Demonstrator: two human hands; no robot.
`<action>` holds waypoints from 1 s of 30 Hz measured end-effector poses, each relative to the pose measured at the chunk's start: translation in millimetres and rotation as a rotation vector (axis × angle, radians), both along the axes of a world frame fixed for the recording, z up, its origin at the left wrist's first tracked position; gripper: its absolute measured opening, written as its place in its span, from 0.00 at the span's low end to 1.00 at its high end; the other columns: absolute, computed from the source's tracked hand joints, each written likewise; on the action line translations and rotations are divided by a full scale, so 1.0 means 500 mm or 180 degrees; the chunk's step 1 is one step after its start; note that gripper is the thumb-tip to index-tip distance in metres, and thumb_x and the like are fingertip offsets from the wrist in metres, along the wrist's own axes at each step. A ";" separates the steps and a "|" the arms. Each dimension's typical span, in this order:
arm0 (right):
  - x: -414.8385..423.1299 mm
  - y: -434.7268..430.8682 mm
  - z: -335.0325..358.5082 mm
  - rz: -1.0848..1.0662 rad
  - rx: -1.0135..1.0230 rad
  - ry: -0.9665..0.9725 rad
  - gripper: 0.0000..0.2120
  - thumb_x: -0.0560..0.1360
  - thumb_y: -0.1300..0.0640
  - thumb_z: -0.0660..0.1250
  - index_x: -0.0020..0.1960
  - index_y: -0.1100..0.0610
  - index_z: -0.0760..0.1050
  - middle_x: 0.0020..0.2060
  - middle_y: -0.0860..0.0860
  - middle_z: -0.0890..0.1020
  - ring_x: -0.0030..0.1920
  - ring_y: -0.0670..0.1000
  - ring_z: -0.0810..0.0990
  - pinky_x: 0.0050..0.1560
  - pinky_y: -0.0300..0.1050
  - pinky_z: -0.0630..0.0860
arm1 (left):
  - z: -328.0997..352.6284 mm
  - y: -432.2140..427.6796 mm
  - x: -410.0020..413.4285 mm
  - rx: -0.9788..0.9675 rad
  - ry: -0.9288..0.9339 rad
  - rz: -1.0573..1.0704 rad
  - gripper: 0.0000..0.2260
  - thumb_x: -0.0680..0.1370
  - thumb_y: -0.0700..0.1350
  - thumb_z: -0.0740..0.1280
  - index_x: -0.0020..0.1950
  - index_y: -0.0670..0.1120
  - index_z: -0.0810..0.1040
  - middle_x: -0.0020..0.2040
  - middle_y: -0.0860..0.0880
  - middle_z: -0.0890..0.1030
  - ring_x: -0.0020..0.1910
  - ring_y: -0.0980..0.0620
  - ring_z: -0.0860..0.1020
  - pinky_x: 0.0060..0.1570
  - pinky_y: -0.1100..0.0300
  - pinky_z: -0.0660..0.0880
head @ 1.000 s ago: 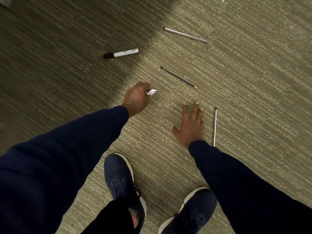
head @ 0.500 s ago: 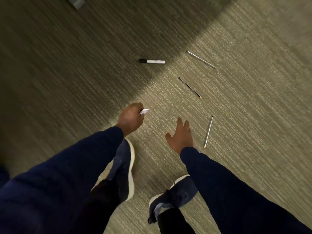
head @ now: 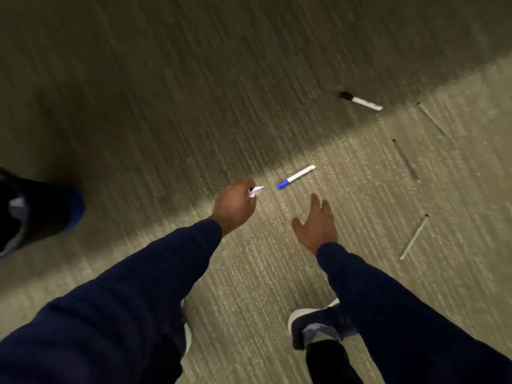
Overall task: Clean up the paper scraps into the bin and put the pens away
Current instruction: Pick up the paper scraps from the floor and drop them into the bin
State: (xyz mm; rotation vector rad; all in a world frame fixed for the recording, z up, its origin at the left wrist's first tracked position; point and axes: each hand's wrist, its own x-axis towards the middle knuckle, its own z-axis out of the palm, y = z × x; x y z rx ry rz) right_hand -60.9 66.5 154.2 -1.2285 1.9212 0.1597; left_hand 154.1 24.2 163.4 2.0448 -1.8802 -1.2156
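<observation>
My left hand is closed around a small white paper scrap that sticks out past the fingers, held above the carpet. My right hand hangs open and holds nothing. A blue-capped marker lies on the carpet just beyond both hands. Farther right lies a black-capped marker. Three thin pens rest on the carpet at the right: a pale one, a dark one and a light one. No bin is in view.
Striped green-grey carpet covers the floor, shadowed at the top and lit lower down. My shoes show at the bottom. A dark blue object, blurred, sits at the left edge.
The view has swung left and risen, so the pens have slid to the right. The blue-capped marker has come into view. My left hand still holds the scrap; the right stays open.
</observation>
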 end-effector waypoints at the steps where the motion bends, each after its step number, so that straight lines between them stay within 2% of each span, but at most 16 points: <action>1: 0.050 0.002 -0.008 0.0043 0.0030 -0.0036 0.41 0.77 0.47 0.67 0.82 0.52 0.48 0.81 0.60 0.51 0.79 0.62 0.57 0.74 0.59 0.64 | 0.004 0.010 0.052 -0.0019 0.0028 0.0061 0.03 0.80 0.45 0.65 0.49 0.49 0.77 0.38 0.53 0.75 0.36 0.51 0.73 0.32 0.60 0.61; 5: 0.267 0.011 -0.032 0.0372 0.0123 -0.0242 0.41 0.78 0.47 0.67 0.82 0.52 0.48 0.81 0.61 0.50 0.79 0.62 0.57 0.75 0.60 0.64 | 0.021 0.057 0.274 -0.0097 -0.0002 0.0428 0.04 0.80 0.46 0.64 0.45 0.51 0.75 0.34 0.58 0.70 0.36 0.51 0.73 0.35 0.59 0.62; 9: 0.471 0.013 -0.047 0.0766 0.0107 -0.0406 0.39 0.78 0.48 0.67 0.81 0.53 0.51 0.80 0.60 0.52 0.77 0.62 0.60 0.72 0.60 0.68 | 0.037 0.109 0.500 -0.0227 -0.0275 0.0927 0.07 0.80 0.47 0.64 0.43 0.51 0.70 0.37 0.53 0.73 0.36 0.50 0.73 0.35 0.57 0.62; 12: 0.582 0.018 -0.064 0.1043 0.0093 -0.0433 0.39 0.77 0.48 0.67 0.81 0.54 0.51 0.80 0.61 0.54 0.75 0.62 0.62 0.71 0.58 0.69 | 0.058 0.140 0.640 -0.0468 -0.0446 0.1407 0.10 0.81 0.48 0.65 0.40 0.50 0.69 0.35 0.52 0.72 0.34 0.51 0.72 0.33 0.58 0.61; 13: 0.611 0.020 -0.072 0.1132 0.0092 -0.0423 0.39 0.77 0.48 0.67 0.81 0.53 0.51 0.79 0.61 0.54 0.75 0.62 0.63 0.70 0.58 0.68 | 0.064 0.148 0.680 -0.0549 -0.0494 0.1525 0.11 0.81 0.49 0.65 0.40 0.50 0.69 0.35 0.52 0.73 0.34 0.51 0.73 0.33 0.57 0.62; 15: 0.658 0.025 -0.090 0.1288 0.0077 -0.0393 0.39 0.77 0.48 0.68 0.80 0.54 0.52 0.79 0.61 0.56 0.74 0.63 0.65 0.69 0.58 0.70 | 0.074 0.160 0.754 -0.0628 -0.0540 0.1719 0.11 0.82 0.50 0.64 0.43 0.46 0.73 0.40 0.48 0.80 0.40 0.50 0.79 0.36 0.55 0.72; 16: 0.677 0.027 -0.099 0.1333 0.0065 -0.0374 0.38 0.76 0.48 0.68 0.80 0.54 0.53 0.78 0.61 0.57 0.73 0.63 0.65 0.68 0.58 0.71 | 0.078 0.165 0.787 -0.0658 -0.0497 0.1823 0.11 0.82 0.51 0.63 0.45 0.44 0.75 0.46 0.46 0.84 0.46 0.51 0.82 0.41 0.57 0.77; 17: 0.693 0.030 -0.107 0.1369 0.0059 -0.0352 0.38 0.76 0.48 0.68 0.80 0.54 0.53 0.78 0.61 0.58 0.72 0.63 0.66 0.67 0.58 0.71 | 0.083 0.169 0.817 -0.0722 -0.0457 0.1923 0.11 0.82 0.50 0.63 0.48 0.43 0.77 0.52 0.46 0.85 0.52 0.54 0.83 0.45 0.64 0.78; 18: 0.708 0.035 -0.116 0.1409 0.0068 -0.0325 0.38 0.76 0.48 0.68 0.80 0.54 0.53 0.78 0.61 0.57 0.73 0.63 0.65 0.66 0.58 0.71 | 0.085 0.171 0.846 -0.0815 -0.0486 0.2021 0.10 0.82 0.49 0.64 0.50 0.43 0.78 0.55 0.47 0.85 0.53 0.57 0.81 0.45 0.73 0.74; 19: 0.720 0.041 -0.124 0.1451 0.0086 -0.0295 0.39 0.76 0.48 0.68 0.80 0.54 0.53 0.78 0.61 0.57 0.73 0.63 0.64 0.67 0.58 0.70 | 0.086 0.173 0.870 -0.0890 -0.0566 0.2120 0.09 0.82 0.49 0.64 0.51 0.44 0.79 0.55 0.47 0.85 0.51 0.59 0.80 0.44 0.75 0.71; 20: 0.729 0.047 -0.133 0.1490 0.0102 -0.0266 0.39 0.77 0.48 0.68 0.80 0.54 0.52 0.78 0.61 0.56 0.74 0.63 0.63 0.67 0.58 0.70 | 0.084 0.176 0.892 -0.0920 -0.0641 0.2245 0.09 0.82 0.50 0.64 0.52 0.45 0.79 0.52 0.47 0.85 0.48 0.60 0.79 0.43 0.73 0.71; 21: 0.738 0.053 -0.141 0.1523 0.0118 -0.0242 0.39 0.77 0.48 0.68 0.80 0.53 0.52 0.79 0.61 0.55 0.75 0.63 0.63 0.68 0.58 0.69 | 0.078 0.180 0.911 -0.0929 -0.0651 0.2386 0.08 0.82 0.50 0.64 0.52 0.47 0.79 0.48 0.48 0.85 0.44 0.61 0.79 0.42 0.71 0.71; 23: 0.750 0.064 -0.156 0.1563 0.0165 -0.0213 0.39 0.77 0.48 0.68 0.81 0.53 0.51 0.79 0.62 0.54 0.76 0.64 0.61 0.70 0.58 0.68 | 0.056 0.189 0.946 -0.0905 -0.0604 0.2596 0.04 0.82 0.47 0.65 0.48 0.49 0.77 0.42 0.51 0.81 0.37 0.64 0.78 0.37 0.74 0.69; 25: 0.760 0.073 -0.170 0.1574 0.0183 -0.0195 0.39 0.77 0.48 0.67 0.81 0.54 0.51 0.79 0.62 0.54 0.75 0.64 0.62 0.71 0.59 0.68 | 0.029 0.193 0.980 -0.0643 -0.0891 0.2581 0.05 0.80 0.46 0.65 0.53 0.46 0.78 0.45 0.47 0.82 0.42 0.55 0.80 0.38 0.69 0.67; 27: 0.768 0.082 -0.182 0.1597 0.0176 -0.0188 0.39 0.77 0.49 0.67 0.81 0.54 0.50 0.79 0.62 0.55 0.75 0.64 0.62 0.71 0.59 0.68 | 0.001 0.194 1.010 -0.0167 -0.1108 0.2492 0.14 0.79 0.46 0.66 0.63 0.43 0.76 0.55 0.43 0.82 0.53 0.44 0.81 0.44 0.62 0.68; 30: 0.773 0.093 -0.192 0.1601 0.0164 -0.0179 0.40 0.77 0.49 0.68 0.81 0.54 0.50 0.79 0.62 0.54 0.76 0.65 0.61 0.72 0.59 0.67 | -0.021 0.196 1.026 0.0444 -0.1127 0.2419 0.23 0.78 0.47 0.68 0.71 0.42 0.69 0.66 0.39 0.76 0.63 0.38 0.76 0.57 0.52 0.73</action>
